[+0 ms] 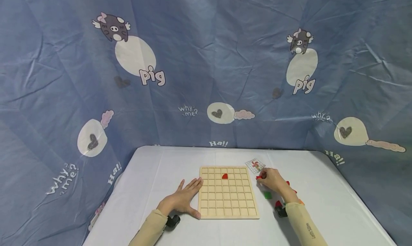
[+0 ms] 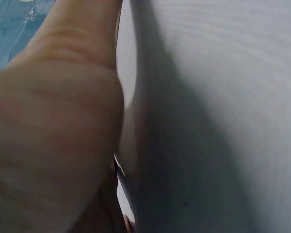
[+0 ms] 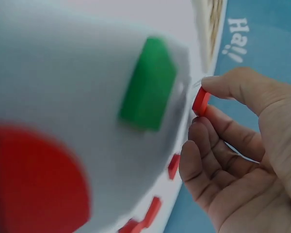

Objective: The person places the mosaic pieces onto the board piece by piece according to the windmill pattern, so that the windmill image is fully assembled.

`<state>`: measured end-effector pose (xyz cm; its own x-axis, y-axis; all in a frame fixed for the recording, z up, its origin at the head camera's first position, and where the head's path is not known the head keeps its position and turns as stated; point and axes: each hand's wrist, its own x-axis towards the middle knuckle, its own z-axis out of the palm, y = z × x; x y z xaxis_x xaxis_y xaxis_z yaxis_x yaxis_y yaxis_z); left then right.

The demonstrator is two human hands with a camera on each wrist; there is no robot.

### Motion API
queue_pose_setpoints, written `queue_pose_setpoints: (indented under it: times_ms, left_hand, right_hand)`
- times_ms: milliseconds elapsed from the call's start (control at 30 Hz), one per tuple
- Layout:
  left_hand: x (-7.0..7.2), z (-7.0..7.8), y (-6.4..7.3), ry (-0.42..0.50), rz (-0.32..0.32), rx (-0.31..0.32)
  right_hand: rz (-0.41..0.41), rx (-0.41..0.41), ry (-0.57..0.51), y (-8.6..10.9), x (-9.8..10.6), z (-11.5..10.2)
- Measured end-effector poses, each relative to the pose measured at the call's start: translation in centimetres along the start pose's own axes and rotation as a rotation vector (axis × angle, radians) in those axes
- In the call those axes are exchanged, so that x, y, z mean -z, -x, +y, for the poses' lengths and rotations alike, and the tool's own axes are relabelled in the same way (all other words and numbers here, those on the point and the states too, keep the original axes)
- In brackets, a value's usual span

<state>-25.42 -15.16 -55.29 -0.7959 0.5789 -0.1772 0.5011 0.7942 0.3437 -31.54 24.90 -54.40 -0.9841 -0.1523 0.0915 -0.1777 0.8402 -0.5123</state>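
Note:
A pale wooden grid board (image 1: pixel 227 196) lies on the white table, with one red quarter-round piece (image 1: pixel 225 176) in a cell of its second row. My left hand (image 1: pixel 182 198) rests spread along the board's left edge, fingertips and thumb at the rim. In the left wrist view the hand's side fills the left, close over the table. Between thumb and index finger, my right hand (image 1: pixel 273 180) pinches a small red block (image 3: pixel 201 101), right of the board's upper corner. The right wrist view shows its other fingers curled loosely below the block.
A card with a grid picture (image 1: pixel 254 164) lies beyond the right hand. A green block (image 1: pixel 268 195) and several red pieces, one a rounded red block (image 3: pixel 39 184), lie around the right forearm, with an orange piece (image 1: pixel 301 202) beside the sleeve. A blue printed curtain (image 1: pixel 199 67) surrounds the table.

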Motion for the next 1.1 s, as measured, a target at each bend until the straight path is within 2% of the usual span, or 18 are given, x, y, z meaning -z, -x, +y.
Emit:
queue_pose_setpoints:
  times_ms: [167,400,600,833,1100]
  left_hand:
    - [0.0,-0.1,0.0,-0.001,-0.002,0.001]
    - [-0.1,-0.2,0.0,-0.009,0.0,0.006]
    - [-0.1,-0.1,0.0,-0.014,0.011,-0.014]
    - [-0.1,0.0,0.0,-0.016,0.012,-0.018]
    - [-0.1,-0.1,-0.1,-0.022,0.008,-0.023]
  right_hand:
    - [0.01,0.053,-0.033,0.1,0.0,-2.2]
    - [-0.025,0.09,-0.113,-0.3,-0.9,-5.5]
    - [-0.025,0.131,-0.106,-0.6,-2.1,-7.5]
    - [-0.069,0.198,-0.117,-0.8,-3.7,-9.6]
    - [-0.096,0.204,-0.086,-0.6,-4.9,-11.2]
